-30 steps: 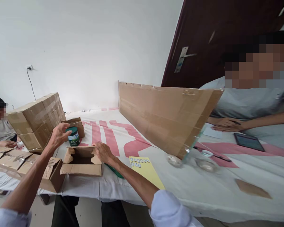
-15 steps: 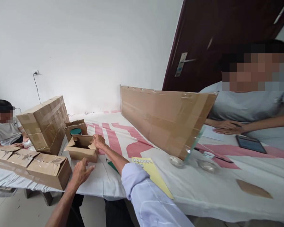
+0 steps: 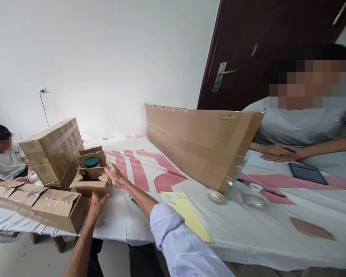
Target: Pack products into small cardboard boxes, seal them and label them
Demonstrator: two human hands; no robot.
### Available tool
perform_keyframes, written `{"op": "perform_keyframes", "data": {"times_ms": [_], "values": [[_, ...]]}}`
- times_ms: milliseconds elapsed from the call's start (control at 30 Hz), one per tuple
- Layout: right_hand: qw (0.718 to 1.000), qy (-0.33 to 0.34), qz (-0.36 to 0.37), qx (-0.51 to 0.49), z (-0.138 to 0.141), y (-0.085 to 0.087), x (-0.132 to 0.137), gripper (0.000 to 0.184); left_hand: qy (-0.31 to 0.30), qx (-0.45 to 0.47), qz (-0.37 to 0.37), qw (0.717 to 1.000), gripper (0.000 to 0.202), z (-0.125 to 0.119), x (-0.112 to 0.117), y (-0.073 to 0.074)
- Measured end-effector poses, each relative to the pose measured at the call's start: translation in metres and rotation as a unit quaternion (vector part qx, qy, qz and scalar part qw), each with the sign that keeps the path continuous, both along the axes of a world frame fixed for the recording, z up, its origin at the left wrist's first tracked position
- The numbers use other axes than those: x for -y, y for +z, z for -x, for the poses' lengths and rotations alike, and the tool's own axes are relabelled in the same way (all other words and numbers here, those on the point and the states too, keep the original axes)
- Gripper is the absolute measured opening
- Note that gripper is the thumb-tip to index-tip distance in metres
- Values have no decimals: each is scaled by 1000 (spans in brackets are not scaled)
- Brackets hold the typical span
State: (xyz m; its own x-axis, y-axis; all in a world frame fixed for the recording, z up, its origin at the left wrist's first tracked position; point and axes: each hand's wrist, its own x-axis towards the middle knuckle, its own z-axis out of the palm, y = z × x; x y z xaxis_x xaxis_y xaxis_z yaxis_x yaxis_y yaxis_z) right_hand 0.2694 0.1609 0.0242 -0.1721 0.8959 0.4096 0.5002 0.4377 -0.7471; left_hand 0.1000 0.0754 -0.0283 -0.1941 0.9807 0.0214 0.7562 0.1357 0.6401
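An open small cardboard box (image 3: pixel 90 182) sits on the white and red tablecloth (image 3: pixel 138 169), its flaps up. My left hand (image 3: pixel 97 202) touches its near front side, fingers bent against the cardboard. My right hand (image 3: pixel 114 174) lies at the box's right flap with fingers stretched out, holding nothing. Behind it a second small open box (image 3: pixel 95 155) holds a green-lidded jar (image 3: pixel 92 162).
A taped carton (image 3: pixel 52 151) stands behind the boxes; a long flat carton (image 3: pixel 43 204) lies at the table's near left edge. A tall cardboard sheet (image 3: pixel 200 140) stands mid-table. A yellow sheet (image 3: pixel 184 214), a tablet (image 3: pixel 307 172) and other people are around.
My left hand set the green-lidded jar into the rear box, came down to the table and now touches the front box. That box has shifted slightly left. My right hand's fingers have opened.
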Motion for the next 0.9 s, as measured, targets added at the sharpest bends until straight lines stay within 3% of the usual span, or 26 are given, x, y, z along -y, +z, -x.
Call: {"op": "perform_keyframes", "data": {"times_ms": [100, 200, 367, 500, 700, 800, 900], "values": [[1000, -5, -17, 9, -15, -3, 19, 56, 29, 14, 9, 999, 50, -1, -11, -3], [999, -16, -32, 22, -40, -17, 50, 52, 61, 21, 10, 998, 57, -6, -18, -7], [987, -66, -64, 129, -91, -68, 113, 38, 102, 25, -7, 994, 60, -16, -23, -16], [976, -95, -17, 195, -114, -112, 148, 46, 136, 19, -13, 990, 61, -22, -34, -14], [974, -120, 9, 192, -118, -156, 157, 56, 171, 0, -16, 985, 72, -16, -55, -3], [977, -119, 0, 179, -119, -165, 156, 57, 184, -18, -8, 983, 77, -13, -69, 2], [979, -114, -7, 166, -120, -168, 158, 59, 186, -43, -1, 982, 65, -12, -87, 6]]}}
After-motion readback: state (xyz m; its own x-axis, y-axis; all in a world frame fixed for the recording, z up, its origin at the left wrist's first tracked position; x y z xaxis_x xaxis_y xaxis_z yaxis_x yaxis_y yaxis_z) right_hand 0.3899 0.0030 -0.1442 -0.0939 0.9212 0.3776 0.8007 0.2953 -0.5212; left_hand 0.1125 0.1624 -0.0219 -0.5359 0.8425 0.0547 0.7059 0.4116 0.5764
